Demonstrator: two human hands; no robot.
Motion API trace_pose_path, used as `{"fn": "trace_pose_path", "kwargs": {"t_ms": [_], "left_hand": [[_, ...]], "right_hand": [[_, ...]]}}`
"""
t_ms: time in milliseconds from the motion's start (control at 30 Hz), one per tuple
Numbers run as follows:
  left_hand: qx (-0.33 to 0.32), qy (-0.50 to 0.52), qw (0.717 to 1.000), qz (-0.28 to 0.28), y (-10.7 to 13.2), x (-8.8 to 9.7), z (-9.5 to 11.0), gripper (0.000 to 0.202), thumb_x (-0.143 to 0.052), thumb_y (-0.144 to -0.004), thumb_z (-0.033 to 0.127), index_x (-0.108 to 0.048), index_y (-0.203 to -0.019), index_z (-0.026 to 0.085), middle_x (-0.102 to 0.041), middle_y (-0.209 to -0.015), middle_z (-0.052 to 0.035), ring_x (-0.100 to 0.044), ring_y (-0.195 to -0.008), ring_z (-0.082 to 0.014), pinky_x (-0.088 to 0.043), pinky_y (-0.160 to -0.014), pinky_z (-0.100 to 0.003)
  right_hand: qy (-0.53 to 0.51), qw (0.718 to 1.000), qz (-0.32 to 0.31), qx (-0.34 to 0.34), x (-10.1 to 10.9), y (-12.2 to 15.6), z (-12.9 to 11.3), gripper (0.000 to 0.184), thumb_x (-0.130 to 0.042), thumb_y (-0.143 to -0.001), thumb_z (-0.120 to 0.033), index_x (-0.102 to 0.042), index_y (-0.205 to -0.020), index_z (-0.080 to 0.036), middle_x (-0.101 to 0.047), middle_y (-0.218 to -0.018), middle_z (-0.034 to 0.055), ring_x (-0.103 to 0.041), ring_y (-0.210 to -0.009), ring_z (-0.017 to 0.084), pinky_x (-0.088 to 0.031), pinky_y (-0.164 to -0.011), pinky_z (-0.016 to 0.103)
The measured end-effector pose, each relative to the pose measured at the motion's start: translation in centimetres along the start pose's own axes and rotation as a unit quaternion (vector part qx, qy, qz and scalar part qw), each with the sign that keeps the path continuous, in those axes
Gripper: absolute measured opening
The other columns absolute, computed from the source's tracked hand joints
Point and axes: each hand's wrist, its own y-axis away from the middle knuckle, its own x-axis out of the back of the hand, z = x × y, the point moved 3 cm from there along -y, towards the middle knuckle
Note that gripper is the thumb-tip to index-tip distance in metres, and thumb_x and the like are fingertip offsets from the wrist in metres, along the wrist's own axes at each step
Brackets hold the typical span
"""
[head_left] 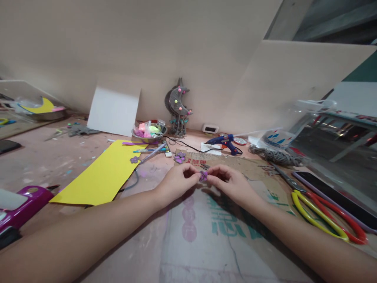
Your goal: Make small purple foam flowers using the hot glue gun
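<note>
Far left: magenta tool (37,200) with a white part, cut by frame edge. Behind it, metal tray (53,115) with yellow crescent (44,105) in it. Next, yellow sheet (97,179) lies slantwise on the table (32,161); white board (114,108) leans on the wall (147,43) behind. Greyish-purple flower (134,160) on the sheet's right edge, pens (152,153) near it. Bowl (149,138) behind the pens, holds pink, purple and green-yellow lumps.

Left hand (179,182) comes in from the left, thumb and fingers pinching the left side of a small purple piece (203,175). Crescent ornament (178,102), grey with coloured beads, stands upright by the wall. More purple flowers (180,158) lie just beyond the left hand's fingers.

Purple piece is mid-frame, between both hands, above the cardboard (253,169); exact shape too small to tell. Right hand (235,186) pinches its right side, thumb and index.

Small white device (210,128) behind; blue glue gun (222,141) lies in front of it, nozzle left. Further right: grey yarn (277,156), then scissors (324,216), red and yellow handles, beside a dark-screened phone (338,199).
</note>
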Motion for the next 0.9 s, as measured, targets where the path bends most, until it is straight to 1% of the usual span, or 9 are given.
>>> {"fn": "trace_pose_path", "kwargs": {"t_ms": [167,333,433,533,567,633,667,800,900], "left_hand": [[0.053,0.050,0.997,-0.019,0.0,-0.2,-0.2,0.019,-0.053,-0.077,0.035,-0.057,-0.078,0.016,-0.057,-0.062,0.0010,-0.051,-0.049,-0.0085,-0.038,-0.044,-0.018],[0.022,0.008,1.000,-0.018,0.1,-0.2,0.2,0.016,-0.054,-0.075,0.031,-0.058,-0.072,0.015,-0.063,-0.069,-0.0012,-0.056,-0.062,-0.0112,-0.042,-0.056,-0.020],[0.015,-0.008,1.000,-0.013,0.0,-0.1,0.1,0.016,-0.053,-0.075,0.031,-0.057,-0.070,0.016,-0.064,-0.068,-0.0005,-0.056,-0.063,-0.0118,-0.042,-0.058,-0.021],[0.023,-0.001,1.000,-0.021,0.0,-0.2,-0.1,0.017,-0.053,-0.076,0.032,-0.057,-0.072,0.016,-0.064,-0.069,-0.0003,-0.056,-0.063,-0.0117,-0.041,-0.058,-0.021],[0.024,0.002,0.999,-0.024,-0.1,-0.2,-0.1,0.018,-0.053,-0.076,0.033,-0.057,-0.073,0.016,-0.063,-0.069,-0.0004,-0.056,-0.063,-0.0116,-0.041,-0.058,-0.020],[0.021,0.007,0.999,-0.027,-0.1,-0.2,-0.2,0.018,-0.054,-0.076,0.033,-0.058,-0.074,0.016,-0.062,-0.070,-0.0004,-0.054,-0.063,-0.0110,-0.040,-0.057,-0.020],[0.019,0.008,0.999,-0.026,-0.1,-0.1,-0.2,0.019,-0.055,-0.076,0.034,-0.059,-0.075,0.015,-0.061,-0.070,-0.0003,-0.053,-0.063,-0.0107,-0.040,-0.057,-0.020],[0.017,0.018,0.999,-0.026,0.0,-0.1,-0.1,0.020,-0.056,-0.076,0.034,-0.060,-0.078,0.015,-0.059,-0.069,0.0001,-0.051,-0.061,-0.0097,-0.038,-0.055,-0.019],[0.021,0.018,0.999,-0.027,0.0,-0.1,0.0,0.020,-0.056,-0.076,0.034,-0.060,-0.077,0.015,-0.059,-0.069,-0.0002,-0.051,-0.061,-0.0096,-0.038,-0.055,-0.019]], "right_hand": [[0.044,0.998,0.034,-0.015,0.5,0.1,0.5,0.021,-0.055,-0.077,-0.038,-0.062,-0.075,-0.019,-0.060,-0.062,-0.0001,-0.052,-0.054,0.013,-0.040,-0.051,0.024],[0.067,0.995,0.069,0.022,1.4,-0.3,0.2,0.026,-0.050,-0.081,-0.042,-0.060,-0.090,-0.019,-0.062,-0.078,0.0034,-0.052,-0.058,0.014,-0.040,-0.052,0.025],[0.118,0.984,0.116,0.063,4.1,-1.0,-0.5,0.026,-0.050,-0.080,-0.042,-0.056,-0.092,-0.019,-0.061,-0.085,0.0047,-0.051,-0.061,0.014,-0.040,-0.055,0.026],[0.226,0.963,0.136,0.057,7.4,-2.1,0.3,0.026,-0.050,-0.079,-0.044,-0.055,-0.072,-0.020,-0.055,-0.065,0.0023,-0.050,-0.059,0.015,-0.038,-0.055,0.027],[0.254,0.953,0.155,0.057,8.5,-2.5,0.9,0.026,-0.052,-0.078,-0.044,-0.056,-0.070,-0.019,-0.056,-0.066,0.0034,-0.051,-0.060,0.016,-0.039,-0.056,0.028],[0.236,0.949,0.206,0.045,10.4,-3.4,2.6,0.023,-0.057,-0.074,-0.040,-0.055,-0.078,-0.018,-0.058,-0.075,0.0062,-0.054,-0.064,0.018,-0.043,-0.057,0.029],[0.191,0.957,0.218,0.007,11.1,-3.8,3.7,0.025,-0.058,-0.073,-0.037,-0.053,-0.088,-0.018,-0.060,-0.080,0.0079,-0.058,-0.068,0.019,-0.045,-0.059,0.030],[0.145,0.972,0.175,-0.058,11.9,-6.1,6.8,0.043,-0.060,-0.072,-0.034,-0.051,-0.108,-0.012,-0.064,-0.099,0.0167,-0.062,-0.088,0.025,-0.049,-0.068,0.033],[0.161,0.976,0.138,-0.050,11.4,-8.1,7.4,0.046,-0.067,-0.066,-0.035,-0.057,-0.106,-0.014,-0.065,-0.104,0.0139,-0.061,-0.094,0.026,-0.047,-0.075,0.034]]}}
